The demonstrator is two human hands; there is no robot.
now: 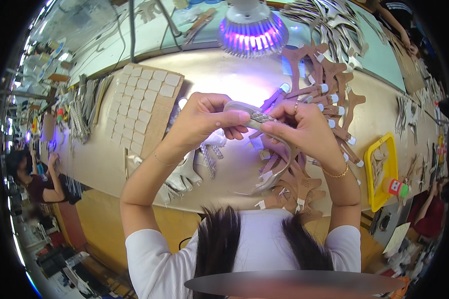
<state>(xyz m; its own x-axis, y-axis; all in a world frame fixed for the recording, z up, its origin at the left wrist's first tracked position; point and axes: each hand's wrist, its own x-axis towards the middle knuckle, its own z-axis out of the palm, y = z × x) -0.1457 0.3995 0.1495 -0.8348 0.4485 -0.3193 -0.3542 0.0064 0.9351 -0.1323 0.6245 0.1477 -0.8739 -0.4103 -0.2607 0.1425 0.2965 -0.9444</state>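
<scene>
Both hands are raised over the bench below a lit lamp. Between them is a pale strap (258, 115) with a braided section, its tail hanging past my right hand toward the bench. My left hand (209, 117) pinches one end between thumb and fingers. My right hand (299, 124) grips the strap at the far side of the braid, thumb pressed on it. Under my left hand lie white strap pieces (184, 172) and short braided strips (209, 159). Brown T-shaped cut pieces (329, 72) with white tips fan out beyond and below my right hand.
A lamp (253, 32) with purple light hangs ahead. At left sits a board of pale squares (142, 107), beside hanging cords (80, 119). A yellow tray (371, 172) and a red bottle with green cap (395, 188) stand right. Other people (45, 182) work nearby.
</scene>
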